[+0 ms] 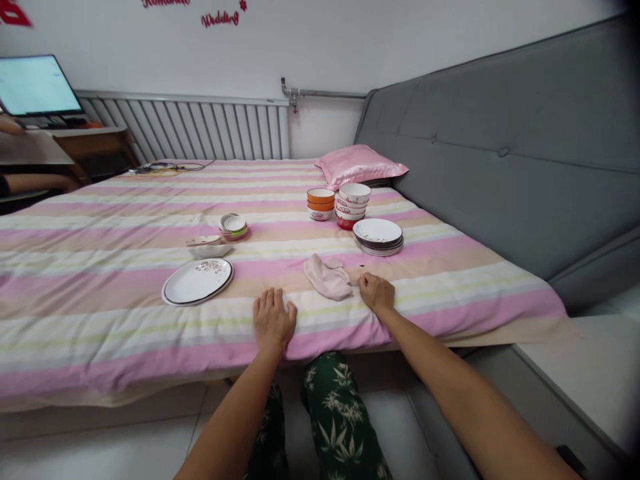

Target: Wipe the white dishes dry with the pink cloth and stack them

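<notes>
My left hand (pixel 274 321) lies flat on the striped bedspread (pixel 125 327) near the bed's front edge, fingers stretched out and nothing held. Closed in a fist, my right hand (pixel 377 292) rests on the bed with nothing showing in it. Just left of that fist is a crumpled pale pink cloth (pixel 329 277). Beyond it stands a stack of plates (pixel 379 231). Behind the plates are a stack of white and red bowls (pixel 355 195) and a stack of orange and white bowls (pixel 321 197). Oval plates (pixel 196 281) lie left of my left hand.
Small dishes (pixel 233 225) and a shallow white bowl (pixel 211 251) sit behind the oval plates. A pink pillow (pixel 357 165) lies near the grey headboard (pixel 500 133). Cables (pixel 173 167) lie at the far edge. Another person's arm (pixel 43 183) shows by a monitor (pixel 37 87).
</notes>
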